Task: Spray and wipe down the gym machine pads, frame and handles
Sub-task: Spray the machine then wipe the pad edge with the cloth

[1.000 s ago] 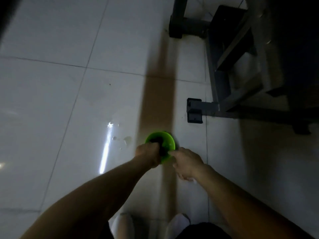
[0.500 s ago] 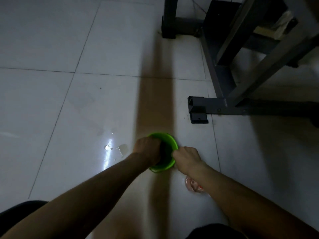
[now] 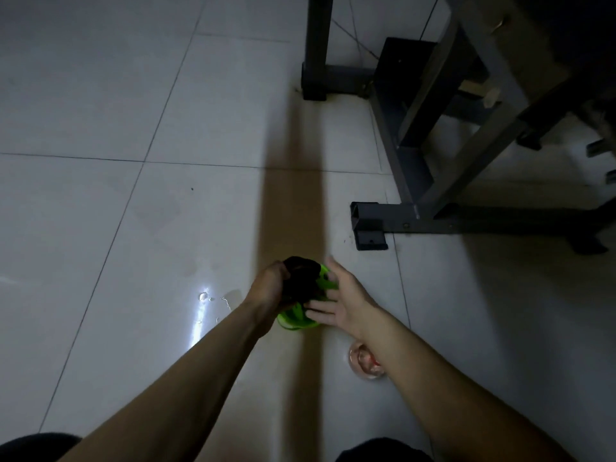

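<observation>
A small green bowl [image 3: 295, 319] stands on the pale tiled floor in front of me. My left hand [image 3: 270, 290] grips a dark bunched cloth [image 3: 300, 278] lifted just above the bowl. My right hand [image 3: 336, 300] is spread with straight fingers beside the cloth and over the bowl's right rim. The dark metal frame of the gym machine [image 3: 430, 155] stands on the floor at the upper right, its foot [image 3: 370, 228] a short way beyond the bowl.
A small clear reddish container [image 3: 365, 361] sits on the floor under my right forearm. Water drops [image 3: 206, 298] glint on the tile left of the bowl. Open tiled floor [image 3: 100, 195] stretches to the left. My knees show at the bottom edge.
My left hand has pulled the dark cloth up out of the green bowl. My right hand has let go of the rim and spread its fingers. The camera has tilted up slightly.
</observation>
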Demonstrator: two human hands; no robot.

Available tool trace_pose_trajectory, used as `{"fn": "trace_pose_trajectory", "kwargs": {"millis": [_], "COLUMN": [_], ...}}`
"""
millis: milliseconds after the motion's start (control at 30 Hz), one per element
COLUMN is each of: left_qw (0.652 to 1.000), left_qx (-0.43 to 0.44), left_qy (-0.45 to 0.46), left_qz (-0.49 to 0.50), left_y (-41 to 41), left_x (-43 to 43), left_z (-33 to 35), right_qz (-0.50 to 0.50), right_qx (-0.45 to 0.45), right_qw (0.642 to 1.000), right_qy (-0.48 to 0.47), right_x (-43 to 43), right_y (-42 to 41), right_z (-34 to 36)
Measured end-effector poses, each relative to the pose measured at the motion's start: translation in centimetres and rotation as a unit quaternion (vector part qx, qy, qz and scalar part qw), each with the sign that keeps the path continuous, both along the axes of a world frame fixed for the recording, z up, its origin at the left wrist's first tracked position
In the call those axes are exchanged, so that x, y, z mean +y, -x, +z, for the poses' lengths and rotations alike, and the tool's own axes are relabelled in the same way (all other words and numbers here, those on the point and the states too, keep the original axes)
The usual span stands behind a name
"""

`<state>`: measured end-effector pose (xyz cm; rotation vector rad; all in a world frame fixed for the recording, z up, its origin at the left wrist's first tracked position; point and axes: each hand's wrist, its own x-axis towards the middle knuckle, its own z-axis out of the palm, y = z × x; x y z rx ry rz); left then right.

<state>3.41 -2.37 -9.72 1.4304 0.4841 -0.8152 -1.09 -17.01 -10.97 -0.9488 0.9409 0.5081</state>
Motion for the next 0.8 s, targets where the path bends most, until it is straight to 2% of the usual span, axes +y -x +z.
{"fn": "trace_pose_trajectory", "kwargs": {"millis": [67,133,233,300,367,433,500,567,633,667,733,800], "left_qw": [0.994,0.989,0.996,0.994,0.992,0.970,0.953,0.964,0.986,0.992,0.991,0.989], "left_qx": [0.060,0.069,0.001,-0.032,0.002,0.074,0.096,0.060,-0.004,-0.047,-0.122,-0.150], "left_qy": [0.050,0.053,-0.024,-0.049,0.032,0.168,0.233,0.210,0.128,0.081,0.031,-0.008], "left_qz": [0.077,0.118,0.088,0.089,0.122,0.160,0.165,0.149,0.108,0.087,0.043,0.018], "left_y": [-0.1,-0.1,-0.2,-0.3,-0.4,-0.3,-0.3,-0.2,0.4,1.0,1.8,1.7], "left_x": [-0.3,-0.4,-0.8,-1.0,-0.9,-0.9,-1.1,-1.7,-2.4,-2.7,-3.1,-3.3], "left_z": [-0.8,-1.8,-3.4,-4.3,-5.1,-5.5,-6.0,-6.7,-7.5,-7.7,-8.1,-9.0], "right_qz": [-0.037,-0.093,-0.142,-0.135,-0.129,-0.106,-0.065,-0.037,-0.051,-0.068,-0.085,-0.062], "right_qx": [-0.006,-0.010,-0.029,-0.038,-0.029,-0.017,-0.021,-0.031,0.003,0.025,0.054,0.069], "right_qw": [0.999,0.995,0.989,0.990,0.990,0.992,0.996,0.999,0.992,0.988,0.987,0.993], "right_qy": [-0.022,-0.028,0.016,0.005,-0.042,-0.066,-0.062,0.006,0.116,0.139,0.125,0.072], "right_x": [0.5,1.1,1.9,1.9,1.7,1.7,1.7,1.9,1.8,1.7,1.3,0.3], "right_y": [-0.4,-0.8,-1.6,-1.9,-2.0,-1.8,-1.6,-1.8,-2.3,-2.4,-2.2,-1.5], "right_z": [-1.0,-2.2,-3.6,-4.3,-4.3,-3.8,-3.4,-3.6,-4.3,-4.7,-4.3,-3.1]}}
